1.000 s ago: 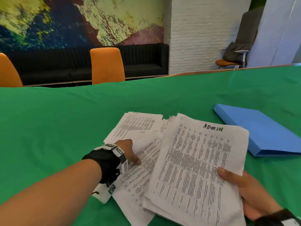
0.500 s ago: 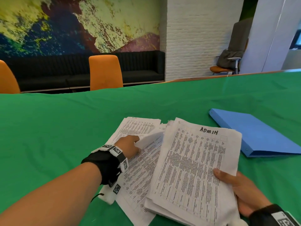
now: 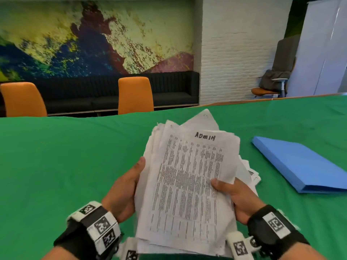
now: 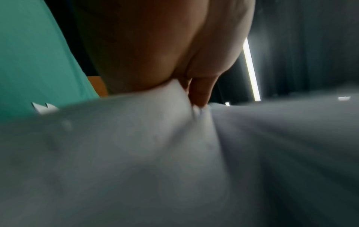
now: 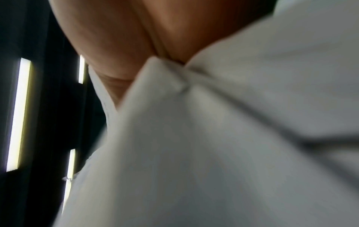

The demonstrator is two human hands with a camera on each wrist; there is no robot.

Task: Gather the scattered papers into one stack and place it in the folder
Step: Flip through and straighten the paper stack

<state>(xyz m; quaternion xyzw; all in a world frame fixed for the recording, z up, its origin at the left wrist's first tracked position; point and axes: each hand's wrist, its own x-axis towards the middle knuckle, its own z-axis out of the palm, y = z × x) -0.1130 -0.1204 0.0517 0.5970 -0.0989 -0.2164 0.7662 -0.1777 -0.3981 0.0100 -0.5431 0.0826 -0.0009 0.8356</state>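
Papers: the paper stack (image 3: 189, 182) is now gathered into one ragged bundle held above the green table (image 3: 65, 166), its top edge tipped up toward 12 o'clock. A second ago several sheets still lay fanned out flat on the cloth at the left. The top sheet reads "ADMIN" by hand. Corners stick out unevenly at 12 and 3 o'clock.
Left hand: the left hand (image 3: 124, 194) has left the loose sheets it was pressing on the table. It now grips the stack's left edge at 9 o'clock, thumb on the front and fingers curled behind. In the left wrist view the palm (image 4: 155, 46) closes on blurred white paper (image 4: 136, 153).
Right hand: the right hand (image 3: 238, 196) holds the right edge at 3 o'clock as before, thumb pinching the front sheet. The right wrist view shows the palm (image 5: 108, 38) against folded white sheets (image 5: 213, 138), badly blurred.
Folder: the blue folder (image 3: 304, 166) lies closed and flat on the table at 3 o'clock of the stack, apart from it, in the same place on the cloth.
Background: two orange chairs (image 3: 135, 94) stand beyond the far table edge at 11 o'clock, before a dark sofa (image 3: 174, 89).
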